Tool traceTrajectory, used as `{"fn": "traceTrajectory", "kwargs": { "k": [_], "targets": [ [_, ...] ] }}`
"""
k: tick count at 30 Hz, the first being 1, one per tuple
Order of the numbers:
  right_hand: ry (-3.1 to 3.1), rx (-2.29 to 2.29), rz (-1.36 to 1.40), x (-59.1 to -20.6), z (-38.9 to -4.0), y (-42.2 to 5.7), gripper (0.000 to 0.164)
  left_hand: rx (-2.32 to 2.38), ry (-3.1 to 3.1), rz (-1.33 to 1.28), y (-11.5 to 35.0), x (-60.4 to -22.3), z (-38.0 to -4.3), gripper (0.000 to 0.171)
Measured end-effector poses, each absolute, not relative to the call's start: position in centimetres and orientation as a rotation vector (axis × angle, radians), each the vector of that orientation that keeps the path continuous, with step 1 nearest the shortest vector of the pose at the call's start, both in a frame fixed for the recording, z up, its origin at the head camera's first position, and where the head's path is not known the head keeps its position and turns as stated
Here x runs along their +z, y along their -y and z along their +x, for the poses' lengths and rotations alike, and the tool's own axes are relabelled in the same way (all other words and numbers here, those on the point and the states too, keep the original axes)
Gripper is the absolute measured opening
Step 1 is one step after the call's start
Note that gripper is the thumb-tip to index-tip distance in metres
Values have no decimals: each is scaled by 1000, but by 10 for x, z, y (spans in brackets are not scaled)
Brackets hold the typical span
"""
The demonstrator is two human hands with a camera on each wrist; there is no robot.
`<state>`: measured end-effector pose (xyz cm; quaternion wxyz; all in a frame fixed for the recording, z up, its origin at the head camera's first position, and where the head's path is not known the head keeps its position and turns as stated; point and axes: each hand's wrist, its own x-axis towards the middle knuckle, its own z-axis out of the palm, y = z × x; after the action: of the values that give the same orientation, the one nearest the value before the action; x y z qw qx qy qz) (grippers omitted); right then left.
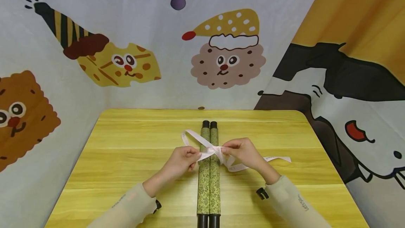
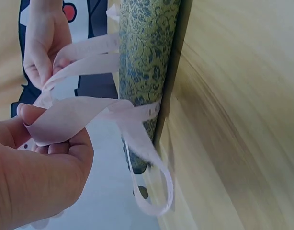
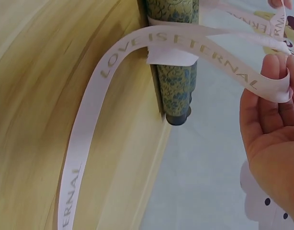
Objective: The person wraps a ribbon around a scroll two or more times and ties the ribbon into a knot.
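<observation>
Two green patterned scrolls (image 1: 204, 182) with black end knobs lie side by side on the table, pointing away from me. A pale pink ribbon (image 3: 84, 115) printed with "LOVE IS ETERNAL" goes round both and crosses on top of them. My left hand (image 1: 181, 159) pinches one part of the ribbon just left of the scrolls. On the other side my right hand (image 1: 243, 151) pinches another part between thumb and fingers. One ribbon loop stands up at the far left of the crossing; a loose tail trails to the right under my right wrist.
The wooden table (image 1: 126, 182) has rounded far corners. Behind it hangs a white cloth backdrop (image 1: 152, 17) with cartoon figures, meeting the table's far edge. Dark clips (image 1: 262, 193) sit by the sleeve cuffs.
</observation>
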<state>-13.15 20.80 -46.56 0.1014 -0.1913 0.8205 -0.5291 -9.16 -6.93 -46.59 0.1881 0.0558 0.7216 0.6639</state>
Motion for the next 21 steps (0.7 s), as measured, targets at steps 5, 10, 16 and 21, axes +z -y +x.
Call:
{"fn": "traceTrajectory", "kwargs": {
  "k": [5, 10, 16, 21],
  "targets": [
    [-2438, -1542, -533, -464, -132, -216, 12, 1833, -2018, 148, 78, -464, -93, 19],
    [-2458, -1530, -519, -462, -132, -223, 11, 1776, -2047, 119, 87, -463, -93, 19],
    [-2500, -1519, -508, -462, -132, -232, 12, 1736, -2066, 93, 100, -463, -94, 19],
    [-2502, -1503, -505, -463, -132, -237, 14, 1718, -2084, 100, 110, -461, -93, 23]
  ]
}}
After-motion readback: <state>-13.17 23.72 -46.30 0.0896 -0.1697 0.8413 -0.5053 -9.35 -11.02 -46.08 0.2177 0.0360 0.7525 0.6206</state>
